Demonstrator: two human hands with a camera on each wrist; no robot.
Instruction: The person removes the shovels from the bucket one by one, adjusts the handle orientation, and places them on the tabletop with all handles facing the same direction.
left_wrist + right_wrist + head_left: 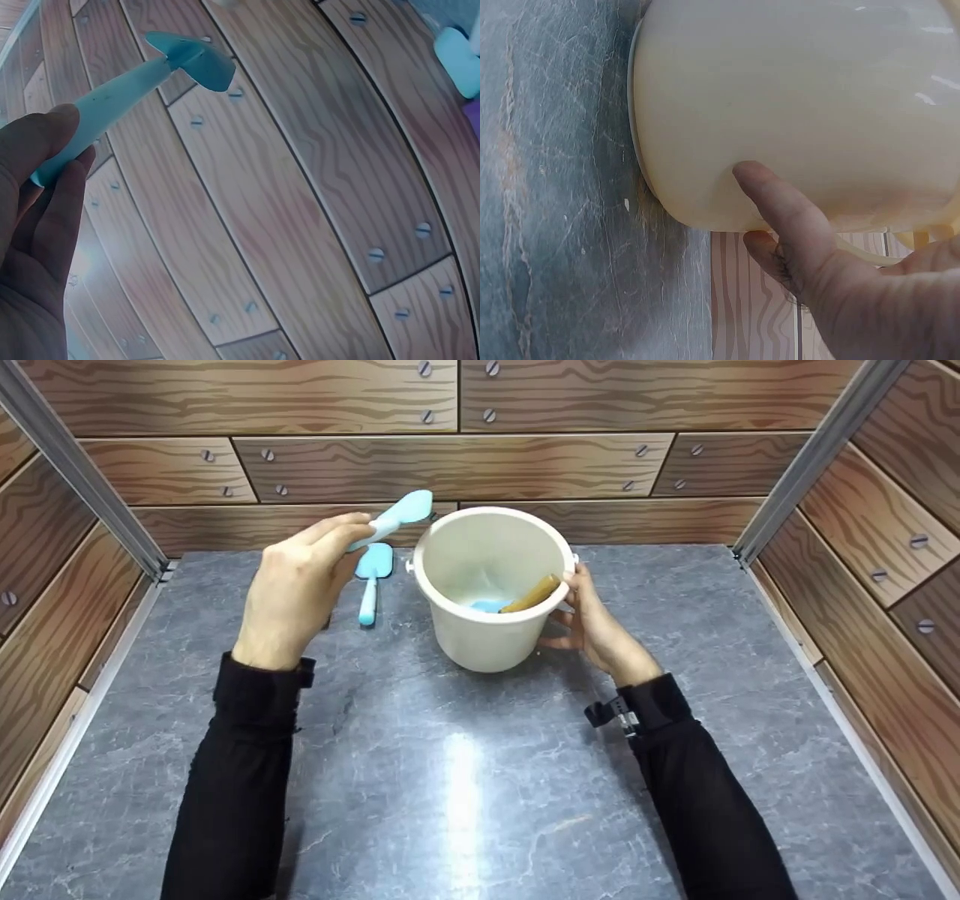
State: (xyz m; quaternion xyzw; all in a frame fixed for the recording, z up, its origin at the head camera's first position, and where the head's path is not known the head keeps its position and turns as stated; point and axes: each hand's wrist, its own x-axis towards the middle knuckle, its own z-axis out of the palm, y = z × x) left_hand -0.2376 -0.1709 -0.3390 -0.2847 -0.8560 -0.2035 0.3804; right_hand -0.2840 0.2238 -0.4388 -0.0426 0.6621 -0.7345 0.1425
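Note:
My left hand [296, 577] pinches a light blue toy shovel [409, 508] by its handle, raised to the left of the bucket. In the left wrist view thumb and fingers close on the end of the handle, and the blade points away. A cream bucket [487, 649] stands upright on the tabletop. My right hand [600, 626] holds its right side, one finger near the rim's lug and others spread against the wall. Inside the bucket lie a yellow-brown object [534, 594] and something blue [489, 606], both partly hidden by the rim.
A second light blue shovel [367, 601] lies on the grey marbled tabletop [375, 780] between left hand and bucket. A purple thing [472, 116] shows at the left wrist view's edge. Wood-patterned walls [450, 469] enclose the back and sides.

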